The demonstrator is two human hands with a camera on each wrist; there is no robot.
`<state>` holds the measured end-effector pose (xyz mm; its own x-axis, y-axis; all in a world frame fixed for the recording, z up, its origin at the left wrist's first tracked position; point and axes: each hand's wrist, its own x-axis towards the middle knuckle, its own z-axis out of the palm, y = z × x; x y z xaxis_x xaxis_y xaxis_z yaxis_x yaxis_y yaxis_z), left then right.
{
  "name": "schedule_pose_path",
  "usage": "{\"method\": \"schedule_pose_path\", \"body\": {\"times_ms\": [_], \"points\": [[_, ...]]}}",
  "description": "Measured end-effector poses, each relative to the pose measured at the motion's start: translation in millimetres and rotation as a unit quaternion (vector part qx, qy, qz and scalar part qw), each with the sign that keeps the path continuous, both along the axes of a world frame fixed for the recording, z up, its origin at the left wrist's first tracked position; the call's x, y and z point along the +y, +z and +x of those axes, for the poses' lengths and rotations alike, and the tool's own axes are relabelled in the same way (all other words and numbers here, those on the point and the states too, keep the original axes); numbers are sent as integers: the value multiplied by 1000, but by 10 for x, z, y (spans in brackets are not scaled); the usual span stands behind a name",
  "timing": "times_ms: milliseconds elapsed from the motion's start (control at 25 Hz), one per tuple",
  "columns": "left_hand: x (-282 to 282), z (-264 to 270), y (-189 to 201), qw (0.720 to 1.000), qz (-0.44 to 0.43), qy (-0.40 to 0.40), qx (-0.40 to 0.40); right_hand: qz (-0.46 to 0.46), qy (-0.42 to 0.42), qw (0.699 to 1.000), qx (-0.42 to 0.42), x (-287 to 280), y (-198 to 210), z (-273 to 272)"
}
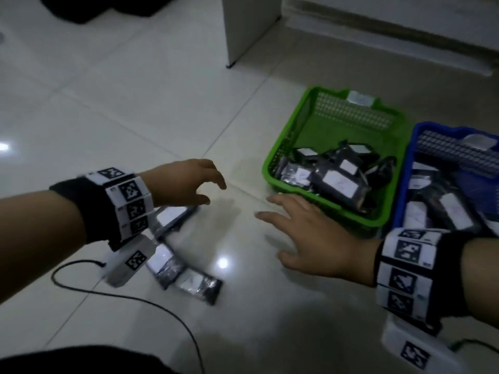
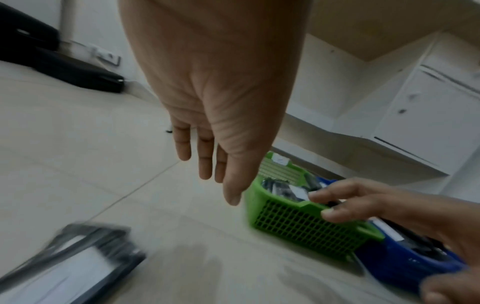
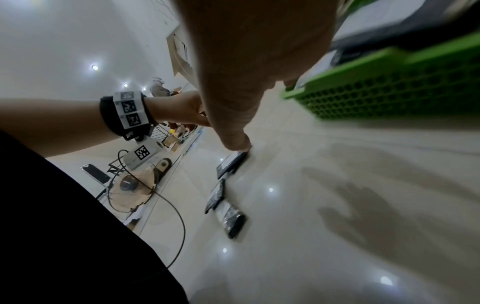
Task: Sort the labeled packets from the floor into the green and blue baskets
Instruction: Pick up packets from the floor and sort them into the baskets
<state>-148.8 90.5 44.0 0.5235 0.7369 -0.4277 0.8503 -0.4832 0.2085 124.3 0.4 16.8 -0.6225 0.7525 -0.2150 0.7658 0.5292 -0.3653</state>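
Three dark packets with white labels lie on the tiled floor: one (image 1: 172, 215) under my left wrist, one (image 1: 164, 263) below it, one (image 1: 199, 286) nearest me. My left hand (image 1: 199, 184) hovers above the floor with relaxed fingers and holds nothing. My right hand (image 1: 305, 233) is spread flat and empty above the floor, just in front of the green basket (image 1: 280, 149). The green basket holds several packets. The blue basket (image 1: 405, 190) to its right also holds several. In the left wrist view a blurred packet (image 2: 78, 263) lies below my left hand (image 2: 221, 164).
A black cable (image 1: 151, 306) loops across the floor near my left arm. A white cabinet leg (image 1: 243, 31) stands behind the baskets, with a wall skirting (image 1: 391, 31) beyond. Bare tiles (image 1: 108, 117) stretch to the far left.
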Motion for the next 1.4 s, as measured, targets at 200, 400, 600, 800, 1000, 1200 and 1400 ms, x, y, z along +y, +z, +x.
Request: {"method": "schedule_pose_path", "body": {"times_ms": [200,400,600,800,1000,1200,1400], "points": [[-475,-852,-583,991,44,113,58,-65,27,997,12,-172,-518,-1139],[-576,-1032,-978,968,9,250,7,-101,-13,993,-52,-384,-862,-1663],[-537,-937,-1113,961,31,276,20,-135,-55,987,-68,-365,-936,-1644],[-320,-808,-859,934,-4,337,-115,-207,-171,963,30,220,-672,-1246],[-99,-348,-271,751,-232,457,-417,-316,-288,876,224,744,54,-676],[249,285,349,739,-271,408,-462,-323,-302,860,253,944,652,74],[489,1032,458,760,-233,393,-462,-305,-373,815,323,921,787,815]]}}
